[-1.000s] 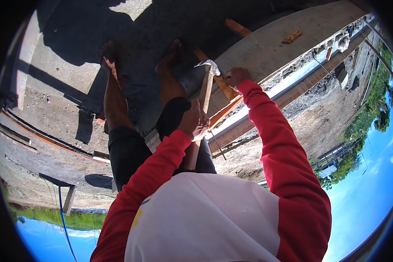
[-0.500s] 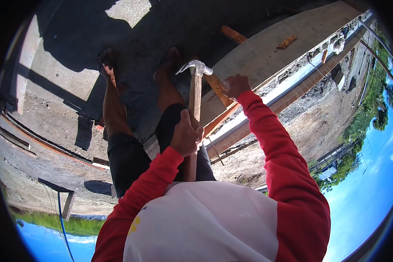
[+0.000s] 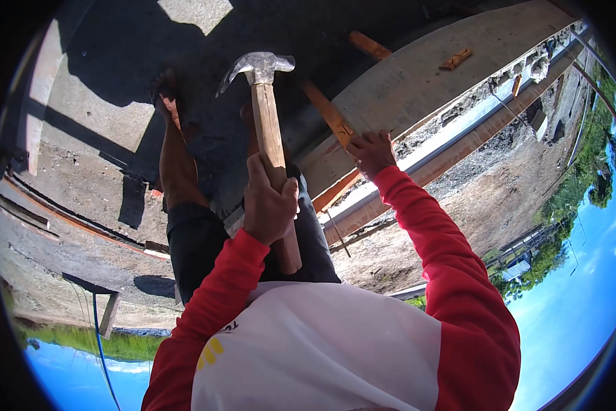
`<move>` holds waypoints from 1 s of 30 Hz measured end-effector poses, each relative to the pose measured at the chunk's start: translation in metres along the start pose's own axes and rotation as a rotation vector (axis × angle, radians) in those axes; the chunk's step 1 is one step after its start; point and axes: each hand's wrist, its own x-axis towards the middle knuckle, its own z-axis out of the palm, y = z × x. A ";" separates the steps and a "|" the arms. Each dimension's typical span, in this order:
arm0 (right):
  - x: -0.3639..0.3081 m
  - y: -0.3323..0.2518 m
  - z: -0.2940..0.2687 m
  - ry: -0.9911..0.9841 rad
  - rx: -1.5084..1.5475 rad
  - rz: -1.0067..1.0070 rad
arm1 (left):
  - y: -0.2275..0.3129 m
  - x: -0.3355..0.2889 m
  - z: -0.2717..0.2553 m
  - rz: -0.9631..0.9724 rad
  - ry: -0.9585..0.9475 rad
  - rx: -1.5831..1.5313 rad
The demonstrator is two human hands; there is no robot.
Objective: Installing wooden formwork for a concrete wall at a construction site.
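Observation:
My left hand (image 3: 271, 207) is wrapped round the wooden handle of a claw hammer (image 3: 269, 116). Its grey metal head points up and away from me, the claw toward the left, and the handle's butt is over my lap. At the end of a narrow wooden strip (image 3: 327, 111) is my right hand (image 3: 373, 155), fingers bent and pressed together against the wood. Anything small between those fingers is hidden. The strip lies across the edge of a pale curved board (image 3: 417, 89).
A short wood block (image 3: 456, 59) lies on the pale board, and another wooden piece (image 3: 369, 45) sticks out behind its far edge. Along the right runs a rough concrete ledge with a long timber beam (image 3: 451, 154). A thin rod (image 3: 338, 234) juts out near my knee.
The hammer has come up and to the left in my left hand, its head now larger in view. My right hand has lowered slightly onto the wooden strip's end.

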 end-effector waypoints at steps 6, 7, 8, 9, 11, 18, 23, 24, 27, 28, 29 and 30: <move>0.000 0.001 -0.003 -0.032 0.010 -0.011 | -0.010 0.005 0.037 -0.114 -0.373 0.350; 0.000 0.001 -0.003 -0.035 0.013 -0.014 | -0.011 0.006 0.039 -0.205 -0.435 0.307; 0.001 0.001 -0.003 -0.092 -0.026 0.041 | -0.011 0.004 0.036 -0.114 -0.387 0.311; 0.001 0.001 -0.003 -0.032 0.014 -0.008 | -0.011 0.001 0.033 -0.136 -0.366 0.207; 0.000 0.002 -0.002 -0.135 -0.021 0.057 | -0.011 -0.006 0.024 -0.194 -0.365 0.109; 0.001 0.004 -0.002 -0.005 -0.002 0.022 | -0.016 0.011 0.044 -0.221 -0.496 0.308; 0.000 0.004 -0.002 0.022 0.014 -0.003 | -0.001 0.006 0.021 -0.190 -0.283 -0.023; 0.000 0.004 -0.002 -0.009 -0.006 0.037 | 0.000 0.005 0.018 -0.161 -0.138 -0.040; -0.001 0.005 -0.001 -0.002 0.016 0.027 | -0.003 0.003 0.023 -0.089 0.062 -0.123; -0.001 0.005 -0.001 0.079 0.023 -0.007 | -0.007 0.007 0.031 -0.180 -0.039 -0.181; -0.001 0.005 -0.001 0.056 0.000 -0.018 | -0.010 0.009 0.039 -0.304 -0.165 -0.244; 0.000 0.005 -0.002 -0.044 -0.037 0.013 | -0.012 0.011 0.041 0.075 -0.416 0.546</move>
